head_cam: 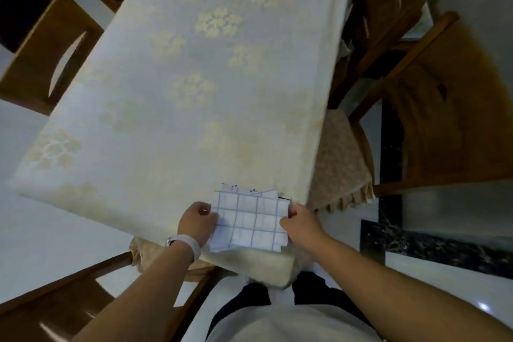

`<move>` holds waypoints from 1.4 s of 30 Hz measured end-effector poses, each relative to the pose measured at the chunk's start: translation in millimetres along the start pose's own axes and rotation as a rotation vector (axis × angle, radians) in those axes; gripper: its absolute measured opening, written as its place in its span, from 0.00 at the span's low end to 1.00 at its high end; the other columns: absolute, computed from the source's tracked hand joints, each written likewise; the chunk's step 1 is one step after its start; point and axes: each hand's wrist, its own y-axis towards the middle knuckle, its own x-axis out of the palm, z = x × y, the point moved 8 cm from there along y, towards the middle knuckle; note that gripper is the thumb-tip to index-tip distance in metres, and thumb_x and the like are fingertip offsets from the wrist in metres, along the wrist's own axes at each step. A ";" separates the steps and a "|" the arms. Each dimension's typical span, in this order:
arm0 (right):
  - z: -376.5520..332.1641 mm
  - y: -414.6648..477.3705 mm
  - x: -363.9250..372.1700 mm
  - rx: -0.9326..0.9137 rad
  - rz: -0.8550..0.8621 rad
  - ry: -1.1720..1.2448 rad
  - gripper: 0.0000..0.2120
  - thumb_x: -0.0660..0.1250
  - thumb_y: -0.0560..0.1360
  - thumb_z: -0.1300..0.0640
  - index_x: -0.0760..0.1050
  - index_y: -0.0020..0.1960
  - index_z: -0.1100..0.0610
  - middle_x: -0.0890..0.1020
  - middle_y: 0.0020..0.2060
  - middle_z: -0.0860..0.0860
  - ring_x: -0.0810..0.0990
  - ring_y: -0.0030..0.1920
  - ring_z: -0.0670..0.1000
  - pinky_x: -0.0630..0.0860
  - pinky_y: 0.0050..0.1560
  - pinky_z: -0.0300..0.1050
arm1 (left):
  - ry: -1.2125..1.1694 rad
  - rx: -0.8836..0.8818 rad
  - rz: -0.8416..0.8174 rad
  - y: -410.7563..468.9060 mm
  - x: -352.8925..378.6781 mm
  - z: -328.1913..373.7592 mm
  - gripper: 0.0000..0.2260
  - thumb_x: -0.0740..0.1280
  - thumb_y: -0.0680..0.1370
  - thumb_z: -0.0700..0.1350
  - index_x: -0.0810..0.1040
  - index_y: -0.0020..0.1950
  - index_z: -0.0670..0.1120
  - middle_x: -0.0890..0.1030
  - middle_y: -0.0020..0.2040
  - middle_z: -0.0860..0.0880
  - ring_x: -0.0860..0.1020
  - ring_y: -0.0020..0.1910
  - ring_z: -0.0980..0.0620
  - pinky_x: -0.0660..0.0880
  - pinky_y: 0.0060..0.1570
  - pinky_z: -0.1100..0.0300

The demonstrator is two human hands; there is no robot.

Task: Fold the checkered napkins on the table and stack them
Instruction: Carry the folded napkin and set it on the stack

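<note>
1. Your left hand (195, 221) and right hand (301, 221) each pinch a side edge of the folded checkered napkins (249, 219).
2. They sit at the table's (194, 78) near edge.
3. They look light, limp and likely to slide apart, so grip all the layers together.

View from above of a long surface (155, 197) covered by a cream cloth (249, 36) with pale flower clusters, stretching away. At its near edge lies a stack of folded white napkins (251, 222) with a thin blue check, the layers slightly askew. The left hand (197, 221), with a white band (188, 243) on the wrist, grips the stack's left edge with curled fingers (204, 209). The right hand (301, 222) pinches the right edge. Wooden chairs (52, 58) stand along both sides. A beige seat cover (341, 164) sits close by on the right. The floor (55, 230) is pale and glossy.
</note>
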 end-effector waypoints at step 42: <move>-36.6 17.4 -13.5 -0.194 0.114 -0.388 0.17 0.66 0.73 0.61 0.72 0.61 0.55 0.68 0.54 0.52 0.74 0.47 0.53 0.74 0.47 0.45 | -0.124 0.122 -0.007 18.9 -9.5 25.9 0.06 0.66 0.76 0.42 0.77 0.38 0.45 0.77 0.34 0.47 0.73 0.33 0.49 0.71 0.35 0.59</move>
